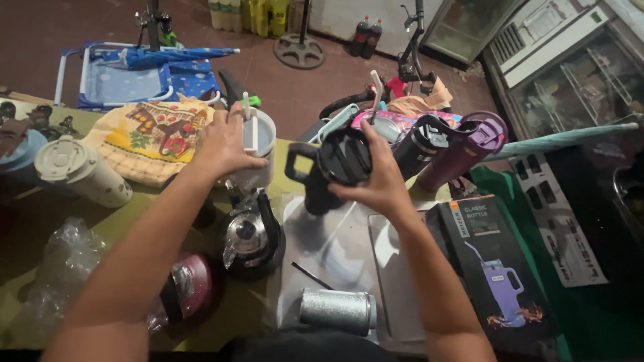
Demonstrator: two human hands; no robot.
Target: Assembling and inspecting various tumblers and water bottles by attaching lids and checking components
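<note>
Black tumbler (335,167) gripped by right hand (382,177); left hand (225,144) grasps white cup (260,144); bottles crowd right.

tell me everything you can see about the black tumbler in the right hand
The black tumbler is a tall handled cup, matte and dark, probably coated metal. A round black lid covers its top, which tilts toward the camera. A looped handle sticks out on its left side. The right hand grips it around the lid and upper body, holding it over the white tray; whether its base touches the tray is unclear. A second dark tumbler stands just behind it.
</note>
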